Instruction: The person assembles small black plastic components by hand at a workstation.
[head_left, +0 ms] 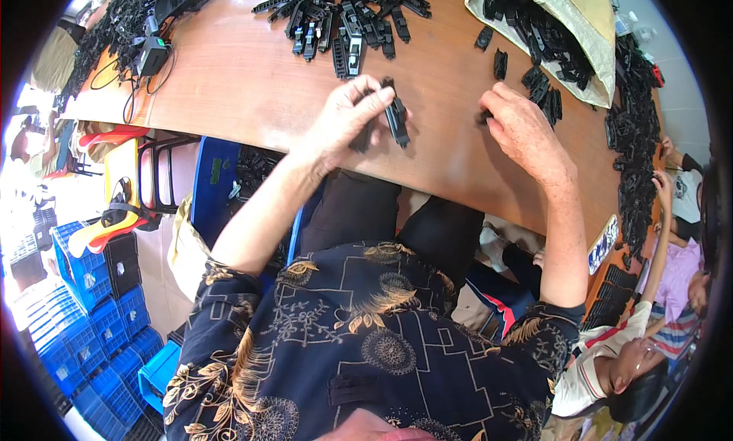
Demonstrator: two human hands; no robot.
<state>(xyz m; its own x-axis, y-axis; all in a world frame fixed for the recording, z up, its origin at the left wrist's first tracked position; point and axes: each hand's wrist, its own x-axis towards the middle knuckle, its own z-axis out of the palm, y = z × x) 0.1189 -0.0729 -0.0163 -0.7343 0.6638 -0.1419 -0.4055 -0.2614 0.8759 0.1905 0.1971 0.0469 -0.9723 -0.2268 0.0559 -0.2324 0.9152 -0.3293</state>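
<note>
Over the near edge of the wooden table (252,82), my left hand (355,116) is closed on a long black plastic part (396,120), pinched by thumb and fingers and held tilted. To its right, my right hand (523,128) has its fingers curled together, with a small dark piece (485,116) partly showing at the fingertips; what kind it is cannot be made out. Beyond my left hand lies a heap of similar black plastic parts (366,17). A few loose black parts (542,90) rest just beyond my right hand.
An open pale sack (588,29) of black parts lies at the far right. More black parts are piled along the right edge (637,166) and at far left. A small black device with cables (153,55) sits at left. Blue crates (84,326) are stacked on the floor. Other people sit at right.
</note>
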